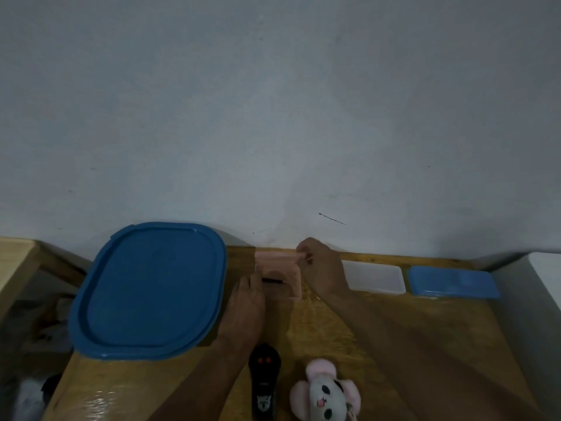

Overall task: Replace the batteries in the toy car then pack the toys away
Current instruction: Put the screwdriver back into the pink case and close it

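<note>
On wooden table point(349, 329) by pale wall point(273, 117): big blue lid point(148, 290) left, white tub point(376, 278) and smaller blue lid point(452, 282) right, black remote control point(263, 381) and plush mouse point(326, 393) nearest. Reaches in with both arms; pinches top right corner of pink blocky toy point(283, 268) with right hand point(321, 268), grips thin black rod point(273, 280) against its lower left with left hand point(249, 296). Sits back centre between both hands, ridged on top, blurred.
</note>
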### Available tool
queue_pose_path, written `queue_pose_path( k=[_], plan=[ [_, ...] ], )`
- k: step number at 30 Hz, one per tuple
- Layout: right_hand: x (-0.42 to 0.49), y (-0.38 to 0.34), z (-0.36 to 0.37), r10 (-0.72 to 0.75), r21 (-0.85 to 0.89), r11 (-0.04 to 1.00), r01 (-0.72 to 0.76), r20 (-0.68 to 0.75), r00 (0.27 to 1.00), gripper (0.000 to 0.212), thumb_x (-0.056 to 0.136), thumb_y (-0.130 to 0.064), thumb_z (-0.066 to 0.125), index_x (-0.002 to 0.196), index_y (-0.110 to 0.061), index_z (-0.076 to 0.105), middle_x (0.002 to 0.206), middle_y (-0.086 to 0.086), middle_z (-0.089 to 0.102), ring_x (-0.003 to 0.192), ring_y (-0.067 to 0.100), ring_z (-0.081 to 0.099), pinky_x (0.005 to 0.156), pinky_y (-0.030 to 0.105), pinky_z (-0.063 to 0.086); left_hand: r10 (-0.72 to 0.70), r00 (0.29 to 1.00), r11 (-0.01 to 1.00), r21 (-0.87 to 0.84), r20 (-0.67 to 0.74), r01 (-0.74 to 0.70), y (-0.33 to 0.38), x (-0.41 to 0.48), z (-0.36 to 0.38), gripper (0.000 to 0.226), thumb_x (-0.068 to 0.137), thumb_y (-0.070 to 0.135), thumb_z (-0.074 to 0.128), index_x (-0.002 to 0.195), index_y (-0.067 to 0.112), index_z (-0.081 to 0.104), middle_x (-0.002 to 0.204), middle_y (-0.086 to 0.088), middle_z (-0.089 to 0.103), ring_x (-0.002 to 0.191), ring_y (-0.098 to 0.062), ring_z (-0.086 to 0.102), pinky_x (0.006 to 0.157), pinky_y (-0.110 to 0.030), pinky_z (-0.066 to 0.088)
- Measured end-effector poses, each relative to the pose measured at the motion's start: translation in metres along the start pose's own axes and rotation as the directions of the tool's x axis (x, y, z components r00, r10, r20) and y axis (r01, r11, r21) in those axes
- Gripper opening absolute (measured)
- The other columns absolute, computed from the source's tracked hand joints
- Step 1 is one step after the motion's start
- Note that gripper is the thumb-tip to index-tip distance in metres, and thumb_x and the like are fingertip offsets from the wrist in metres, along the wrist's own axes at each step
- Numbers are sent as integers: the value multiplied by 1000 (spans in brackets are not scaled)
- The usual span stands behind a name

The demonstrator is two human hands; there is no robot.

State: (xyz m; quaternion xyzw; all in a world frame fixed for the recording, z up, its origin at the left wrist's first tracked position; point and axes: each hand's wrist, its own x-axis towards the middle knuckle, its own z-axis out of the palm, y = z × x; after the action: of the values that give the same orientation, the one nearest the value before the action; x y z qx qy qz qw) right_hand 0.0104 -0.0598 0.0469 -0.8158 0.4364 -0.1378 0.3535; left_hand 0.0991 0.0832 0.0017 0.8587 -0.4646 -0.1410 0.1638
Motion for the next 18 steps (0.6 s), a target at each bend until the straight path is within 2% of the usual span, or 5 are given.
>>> queue_pose_path(
  k=[4, 7, 11, 15, 18],
  plan=[
    [-22, 7, -4, -166, -128, 977, 171, 50, 985, 22, 88, -7, 61, 108, -11, 70, 104, 7, 68, 93, 21, 62, 81, 27, 50, -149, 987, 940, -318, -64, 122, 10, -8, -5, 6, 101, 18, 37, 105, 15, 40, 104, -6, 60, 89, -19, 60, 80, -37, 53],
    [-34, 12, -4, -216, -171, 960, 222, 56, 975, 26, 90, -8, 59, 113, -11, 69, 105, 10, 68, 95, 25, 61, 77, 22, 41, -212, 976, 897, -406, -46, 176, 17, -14, -13, 14, 100, 24, 41, 106, 24, 28, 103, -1, 57, 87, -18, 60, 73, -34, 51],
    [-42, 17, 0, -225, -235, 941, 245, 110, 968, 30, 88, -2, 59, 115, -12, 69, 109, 11, 68, 97, 28, 64, 82, 29, 49, -195, 979, 919, -360, -61, 161, 15, -18, -12, 27, 94, 23, 51, 116, 16, 37, 100, -1, 60, 82, -15, 59, 67, -29, 47],
    [-46, 19, 3, -199, -265, 935, 237, 161, 967, 41, 89, 1, 57, 128, -13, 60, 122, 8, 63, 107, 27, 60, 91, 32, 48, -209, 974, 916, -367, -90, 163, 15, -21, -14, 24, 92, 30, 52, 111, 14, 48, 96, 0, 61, 80, -14, 60, 68, -33, 54],
    [-47, 23, 6, -203, -286, 925, 250, 183, 962, 41, 88, -4, 58, 127, -16, 60, 118, 7, 64, 103, 24, 60, 87, 29, 48, -235, 970, 915, -351, -69, 197, 16, -21, -15, 23, 95, 34, 49, 105, 14, 55, 91, -1, 63, 79, -15, 61, 70, -35, 55]
  ],
)
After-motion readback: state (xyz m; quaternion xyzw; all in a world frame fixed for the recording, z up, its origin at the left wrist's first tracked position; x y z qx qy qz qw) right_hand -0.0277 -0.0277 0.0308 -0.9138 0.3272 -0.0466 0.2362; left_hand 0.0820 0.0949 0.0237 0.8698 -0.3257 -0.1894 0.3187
